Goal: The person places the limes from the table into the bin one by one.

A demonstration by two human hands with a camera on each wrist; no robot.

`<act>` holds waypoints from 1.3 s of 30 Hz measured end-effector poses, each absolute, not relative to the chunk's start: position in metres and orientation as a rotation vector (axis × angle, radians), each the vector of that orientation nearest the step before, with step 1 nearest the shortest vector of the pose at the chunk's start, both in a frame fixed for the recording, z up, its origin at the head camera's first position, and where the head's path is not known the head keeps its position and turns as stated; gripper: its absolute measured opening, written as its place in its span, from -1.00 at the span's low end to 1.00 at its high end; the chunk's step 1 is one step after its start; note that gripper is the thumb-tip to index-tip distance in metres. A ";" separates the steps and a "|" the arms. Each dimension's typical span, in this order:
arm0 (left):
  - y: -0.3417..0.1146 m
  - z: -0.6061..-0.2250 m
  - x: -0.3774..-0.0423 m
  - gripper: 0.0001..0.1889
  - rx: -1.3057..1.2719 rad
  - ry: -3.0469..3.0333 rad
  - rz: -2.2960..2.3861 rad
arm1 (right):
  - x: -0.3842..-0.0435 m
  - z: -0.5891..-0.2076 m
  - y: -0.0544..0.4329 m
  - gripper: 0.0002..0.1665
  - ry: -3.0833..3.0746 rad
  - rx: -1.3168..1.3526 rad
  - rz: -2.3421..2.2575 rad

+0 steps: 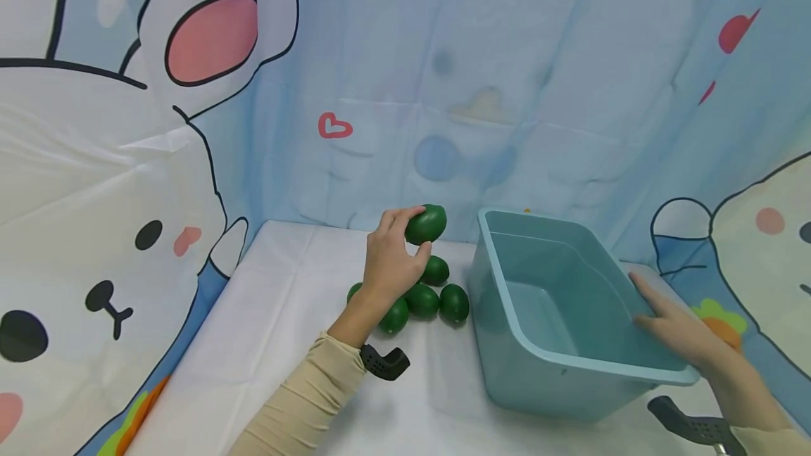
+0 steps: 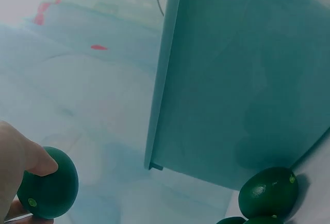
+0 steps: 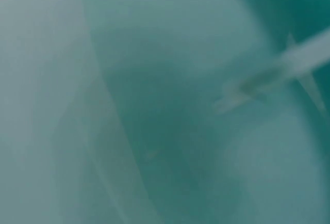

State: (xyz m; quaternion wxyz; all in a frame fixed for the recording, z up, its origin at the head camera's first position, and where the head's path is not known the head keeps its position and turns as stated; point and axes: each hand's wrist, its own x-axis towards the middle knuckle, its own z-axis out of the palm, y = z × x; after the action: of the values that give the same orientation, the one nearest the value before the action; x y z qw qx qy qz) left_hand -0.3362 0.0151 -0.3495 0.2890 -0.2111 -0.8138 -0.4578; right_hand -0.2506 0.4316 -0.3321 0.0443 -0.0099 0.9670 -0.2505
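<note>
My left hand (image 1: 394, 259) pinches a dark green avocado (image 1: 426, 224) between thumb and fingers, raised over the white table. In the left wrist view the same avocado (image 2: 50, 184) shows a pale stem spot, with the thumb pressed on its side. Below the hand lie several more avocados (image 1: 454, 304), some partly hidden behind the wrist. To their right stands a light teal plastic bin (image 1: 507, 343), nothing visible inside. My right hand (image 1: 678, 326) grips its right rim, thumb on the inner side and fingers along the outside. The right wrist view is blurred teal.
A white cloth (image 1: 304, 287) covers the table. Blue cartoon-printed curtains (image 1: 380, 55) hang behind and at both sides. The bin's left wall is right beside the nearest avocado. A black wrist mount (image 1: 385, 363) sits on the left forearm.
</note>
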 end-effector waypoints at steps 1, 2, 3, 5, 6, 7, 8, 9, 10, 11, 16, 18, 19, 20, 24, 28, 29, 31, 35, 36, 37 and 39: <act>0.015 -0.349 -0.336 -0.48 -0.567 -2.167 -1.221 | -0.251 -0.332 0.432 -0.08 2.956 -0.026 -0.762; 0.016 -0.349 -0.335 -0.48 -0.570 -2.163 -1.221 | -0.251 -0.331 0.431 -0.08 2.957 -0.025 -0.759; 0.016 -0.349 -0.334 -0.48 -0.575 -2.158 -1.222 | -0.250 -0.331 0.431 -0.08 2.958 -0.026 -0.757; 0.017 -0.348 -0.333 -0.48 -0.579 -2.154 -1.225 | -0.250 -0.331 0.431 -0.08 2.961 -0.034 -0.762; 0.017 -0.348 -0.332 -0.48 -0.582 -2.153 -1.226 | -0.250 -0.331 0.431 -0.08 2.964 -0.042 -0.765; 0.017 -0.347 -0.331 -0.48 -0.585 -2.152 -1.227 | -0.250 -0.331 0.431 -0.08 2.966 -0.052 -0.765; 0.018 -0.347 -0.330 -0.48 -0.588 -2.153 -1.230 | -0.250 -0.331 0.430 -0.08 2.967 -0.059 -0.768; 0.018 -0.347 -0.330 -0.48 -0.591 -2.153 -1.231 | -0.249 -0.332 0.430 -0.07 2.971 -0.065 -0.768; 0.018 -0.347 -0.329 -0.48 -0.595 -2.152 -1.235 | -0.249 -0.332 0.430 -0.07 2.973 -0.069 -0.766; 0.019 -0.346 -0.328 -0.48 -0.599 -2.150 -1.239 | -0.249 -0.332 0.430 -0.07 2.974 -0.069 -0.767; 0.020 -0.344 -0.326 -0.47 -0.623 -2.127 -1.260 | -0.250 -0.332 0.431 -0.08 2.981 -0.055 -0.752; 0.020 -0.344 -0.325 -0.47 -0.630 -2.126 -1.264 | -0.250 -0.332 0.431 -0.08 2.981 -0.047 -0.750; 0.020 -0.343 -0.325 -0.48 -0.633 -2.127 -1.267 | -0.250 -0.332 0.431 -0.08 2.978 -0.043 -0.753; 0.020 -0.343 -0.324 -0.48 -0.636 -2.127 -1.268 | -0.250 -0.332 0.431 -0.08 2.976 -0.039 -0.756; 0.022 -0.342 -0.323 -0.48 -0.645 -2.135 -1.270 | -0.250 -0.332 0.431 -0.08 2.966 -0.037 -0.773; 0.023 -0.342 -0.320 -0.47 -0.663 -2.135 -1.276 | -0.250 -0.333 0.432 -0.09 2.963 -0.042 -0.777; 0.023 -0.342 -0.320 -0.47 -0.669 -2.132 -1.279 | -0.250 -0.333 0.432 -0.09 2.962 -0.042 -0.777; 0.024 -0.342 -0.319 -0.48 -0.679 -2.130 -1.284 | -0.249 -0.333 0.432 -0.09 2.965 -0.042 -0.772; 0.027 -0.342 -0.317 -0.48 -0.696 -2.129 -1.288 | -0.249 -0.334 0.431 -0.09 2.971 -0.036 -0.767; 0.027 -0.342 -0.317 -0.48 -0.699 -2.131 -1.287 | -0.249 -0.334 0.431 -0.09 2.972 -0.037 -0.766; 0.028 -0.342 -0.316 -0.48 -0.704 -2.134 -1.284 | -0.249 -0.334 0.431 -0.09 2.974 -0.037 -0.764; 0.030 -0.342 -0.315 -0.48 -0.715 -2.141 -1.278 | -0.249 -0.334 0.432 -0.10 2.976 -0.036 -0.762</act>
State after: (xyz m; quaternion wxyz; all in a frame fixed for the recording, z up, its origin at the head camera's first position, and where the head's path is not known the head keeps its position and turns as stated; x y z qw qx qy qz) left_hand -0.3148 0.0297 -0.3416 0.2703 -0.2653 -0.7947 -0.4744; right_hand -0.2487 0.4316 -0.3342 0.0347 -0.0116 0.9681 -0.2477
